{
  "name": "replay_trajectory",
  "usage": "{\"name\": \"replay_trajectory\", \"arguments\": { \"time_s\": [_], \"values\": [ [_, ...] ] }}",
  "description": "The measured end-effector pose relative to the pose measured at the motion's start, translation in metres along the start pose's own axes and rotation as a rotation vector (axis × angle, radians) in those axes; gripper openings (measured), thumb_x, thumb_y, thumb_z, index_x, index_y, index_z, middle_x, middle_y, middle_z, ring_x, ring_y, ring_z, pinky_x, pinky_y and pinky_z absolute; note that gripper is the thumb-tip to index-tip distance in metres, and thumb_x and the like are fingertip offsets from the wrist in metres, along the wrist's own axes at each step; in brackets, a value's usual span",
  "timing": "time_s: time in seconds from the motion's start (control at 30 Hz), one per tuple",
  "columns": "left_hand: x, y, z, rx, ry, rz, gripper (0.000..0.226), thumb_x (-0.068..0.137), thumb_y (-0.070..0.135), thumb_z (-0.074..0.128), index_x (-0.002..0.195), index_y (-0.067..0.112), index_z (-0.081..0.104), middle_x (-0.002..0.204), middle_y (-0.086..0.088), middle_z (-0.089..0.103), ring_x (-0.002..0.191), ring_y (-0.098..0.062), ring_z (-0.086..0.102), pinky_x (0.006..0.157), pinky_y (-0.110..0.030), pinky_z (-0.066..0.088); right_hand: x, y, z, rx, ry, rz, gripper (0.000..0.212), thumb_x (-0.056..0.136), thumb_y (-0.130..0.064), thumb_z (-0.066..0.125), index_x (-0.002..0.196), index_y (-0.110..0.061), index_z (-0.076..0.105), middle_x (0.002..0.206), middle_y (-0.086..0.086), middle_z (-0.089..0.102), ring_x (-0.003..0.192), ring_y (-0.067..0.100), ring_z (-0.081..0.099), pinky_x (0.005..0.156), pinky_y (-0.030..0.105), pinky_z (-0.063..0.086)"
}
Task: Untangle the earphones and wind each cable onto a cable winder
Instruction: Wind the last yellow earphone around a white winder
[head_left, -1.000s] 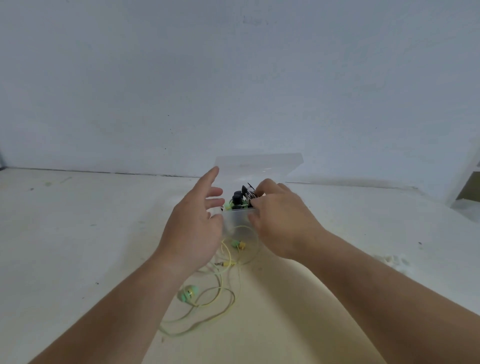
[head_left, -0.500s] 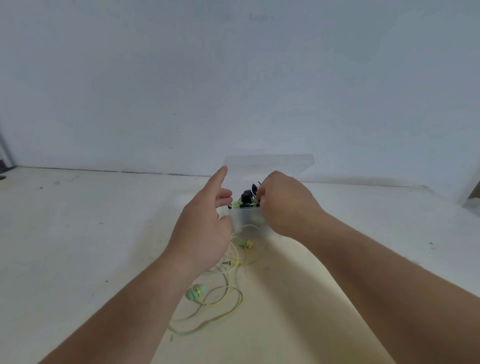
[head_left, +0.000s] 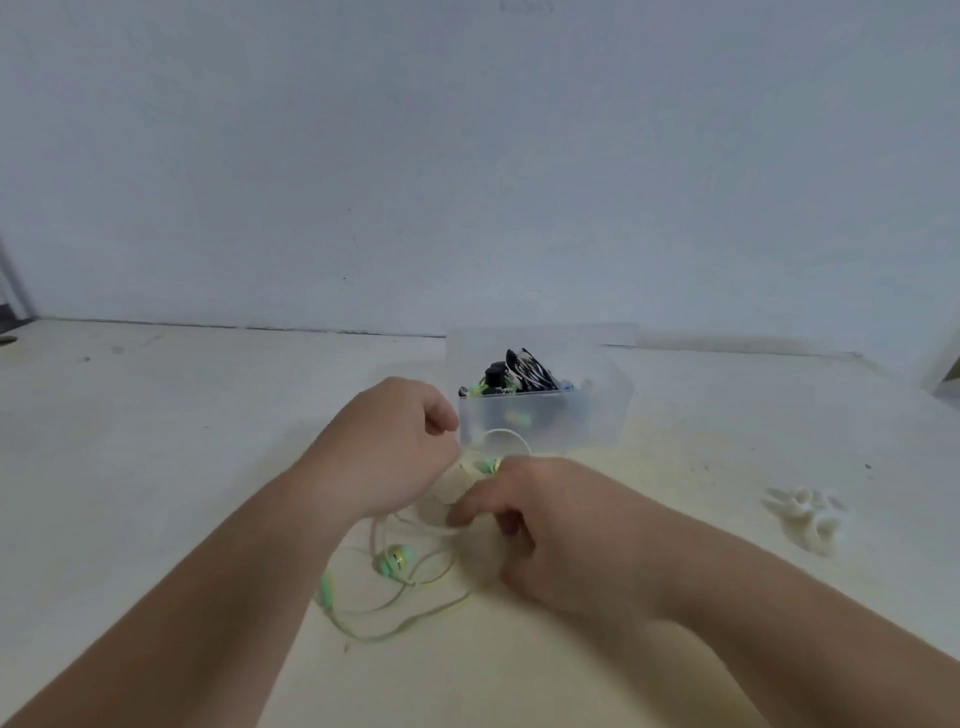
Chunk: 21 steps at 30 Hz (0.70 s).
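A tangled yellow-green earphone cable (head_left: 410, 603) lies on the table just in front of me, with a green earbud (head_left: 395, 560) and an inline remote (head_left: 328, 592) showing. My left hand (head_left: 384, 457) is curled above the tangle's far end and appears to pinch the cable. My right hand (head_left: 550, 525) reaches in from the right, its fingertips pinching the cable near a second earbud (head_left: 487, 464). Behind them stands a clear plastic box (head_left: 597, 415) holding black and green cable winders (head_left: 514, 376).
A white object (head_left: 805, 512), blurred, lies on the table to the right. The box's open lid (head_left: 540, 338) leans up at the back near the wall. A dark item (head_left: 8, 340) sits at the far left edge.
Both hands have left the box and come down toward me onto the earphone tangle. The right hand no longer reaches into the box; both hands now grasp the cable.
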<state>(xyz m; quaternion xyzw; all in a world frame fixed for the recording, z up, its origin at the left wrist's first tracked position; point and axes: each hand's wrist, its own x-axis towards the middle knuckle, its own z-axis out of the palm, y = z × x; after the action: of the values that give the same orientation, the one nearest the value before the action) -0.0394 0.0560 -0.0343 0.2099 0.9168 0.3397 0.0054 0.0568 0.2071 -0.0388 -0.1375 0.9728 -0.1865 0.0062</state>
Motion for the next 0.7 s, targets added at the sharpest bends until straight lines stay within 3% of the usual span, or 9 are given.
{"name": "replay_trajectory", "arguments": {
  "time_s": [0.07,0.13,0.27,0.37,0.47,0.57,0.67,0.7],
  "values": [
    [0.000,-0.005,0.000,0.084,-0.127,-0.012,0.026,0.081,0.016,0.069,0.105,0.028,0.069,0.097,0.012,0.066,0.090,-0.007,0.064,0.081,-0.026,0.052,-0.002,0.005,0.006,-0.043,0.030,-0.009,0.036,0.083,-0.012,0.055,0.109,-0.032,0.070,0.076,-0.013,0.052,0.067,0.005,0.046,0.062,0.012,0.036],
    [0.000,-0.008,0.001,0.121,-0.154,-0.005,0.021,0.082,0.012,0.070,0.098,0.026,0.071,0.086,0.010,0.067,0.081,-0.011,0.065,0.075,-0.028,0.053,-0.001,0.011,0.003,-0.013,0.120,0.025,0.020,0.084,-0.016,0.061,0.094,-0.029,0.072,0.067,-0.015,0.052,0.062,0.001,0.048,0.059,0.011,0.037],
    [0.002,-0.005,-0.003,-0.015,0.040,0.022,0.017,0.086,0.010,0.071,0.077,0.024,0.072,0.069,0.007,0.065,0.063,-0.010,0.058,0.059,-0.021,0.045,-0.007,0.027,-0.010,0.166,0.150,0.118,0.021,0.079,-0.010,0.068,0.075,-0.031,0.067,0.061,-0.025,0.059,0.058,-0.003,0.054,0.057,0.010,0.040],
    [0.002,-0.001,-0.009,-0.257,0.164,0.039,0.011,0.084,0.015,0.077,0.076,0.022,0.077,0.062,0.009,0.068,0.061,-0.008,0.060,0.065,-0.022,0.048,-0.013,0.034,-0.023,0.184,0.175,0.161,0.018,0.080,-0.015,0.072,0.073,-0.030,0.067,0.063,-0.029,0.061,0.057,-0.004,0.056,0.057,0.009,0.042],
    [0.002,0.004,-0.010,-0.408,0.250,0.064,0.012,0.086,0.016,0.076,0.077,0.025,0.078,0.070,0.011,0.074,0.069,-0.004,0.067,0.073,-0.024,0.053,-0.017,0.036,-0.034,0.252,0.203,0.155,0.013,0.081,-0.021,0.073,0.082,-0.033,0.074,0.076,-0.023,0.069,0.068,-0.005,0.064,0.065,0.012,0.048],
    [0.001,0.010,-0.011,-0.573,0.257,0.094,0.010,0.087,0.011,0.073,0.082,0.018,0.077,0.064,0.006,0.071,0.062,-0.003,0.065,0.072,-0.023,0.053,-0.019,0.039,-0.038,0.205,0.224,0.124,0.016,0.081,-0.021,0.070,0.084,-0.035,0.076,0.093,-0.020,0.069,0.085,-0.005,0.066,0.081,0.024,0.053],
    [-0.004,0.017,-0.013,-0.725,0.162,0.122,0.009,0.087,0.010,0.071,0.082,0.013,0.078,0.056,-0.004,0.057,0.052,-0.014,0.053,0.059,-0.026,0.052,-0.018,0.037,-0.038,0.232,0.324,0.126,0.005,0.072,-0.034,0.072,0.074,-0.033,0.068,0.105,-0.020,0.063,0.101,-0.002,0.060,0.092,0.032,0.050],
    [-0.007,0.020,-0.011,-0.709,0.136,0.154,0.008,0.086,0.011,0.072,0.081,0.014,0.079,0.055,-0.006,0.052,0.049,-0.014,0.046,0.052,-0.024,0.046,-0.018,0.036,-0.037,0.266,0.376,0.144,0.016,0.067,-0.042,0.071,0.077,-0.031,0.063,0.107,-0.018,0.063,0.104,0.002,0.060,0.094,0.037,0.050]
  ]
}}
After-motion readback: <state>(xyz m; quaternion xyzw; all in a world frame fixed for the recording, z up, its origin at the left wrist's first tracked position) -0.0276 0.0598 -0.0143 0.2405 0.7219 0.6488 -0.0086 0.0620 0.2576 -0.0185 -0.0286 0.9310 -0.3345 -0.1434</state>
